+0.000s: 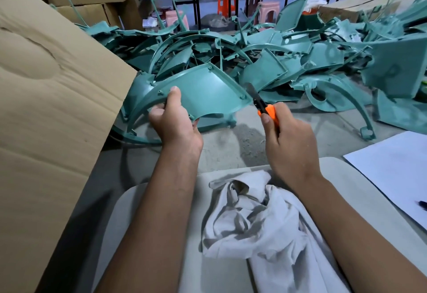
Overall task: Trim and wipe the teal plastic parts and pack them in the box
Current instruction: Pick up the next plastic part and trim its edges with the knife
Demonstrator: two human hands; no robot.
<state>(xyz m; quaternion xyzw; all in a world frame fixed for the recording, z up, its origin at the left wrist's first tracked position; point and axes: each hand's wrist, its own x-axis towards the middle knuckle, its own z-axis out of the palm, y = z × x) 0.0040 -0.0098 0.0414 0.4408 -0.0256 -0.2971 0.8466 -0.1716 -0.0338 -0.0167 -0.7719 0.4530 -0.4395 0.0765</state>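
Right now we hold one curved teal panel [203, 89] up in front of us, using it as our landmark for everything else. Our left hand [173, 121] grips its near left corner, thumb laid over the upper face and the other fingers curled underneath, so most of the panel spreads away from the hand, up and to the right. Our right hand [288, 140] is clenched round the orange handle of a utility knife [263, 105], just right of the panel's near right corner; the blade points up and left and its tip sits at the panel's right edge, though we cannot tell whether it actually touches the plastic.

Behind and to the right of the panel, a loose pile of teal parts [300, 61] lies spread over the grey floor. Left of the panel rises the big flap of an open cardboard box [50, 98]. Below the panel, nearer to us, a crumpled white cloth [254, 218] rests on our lap. Below and far to the right of the panel lies a white sheet of paper [392, 167].
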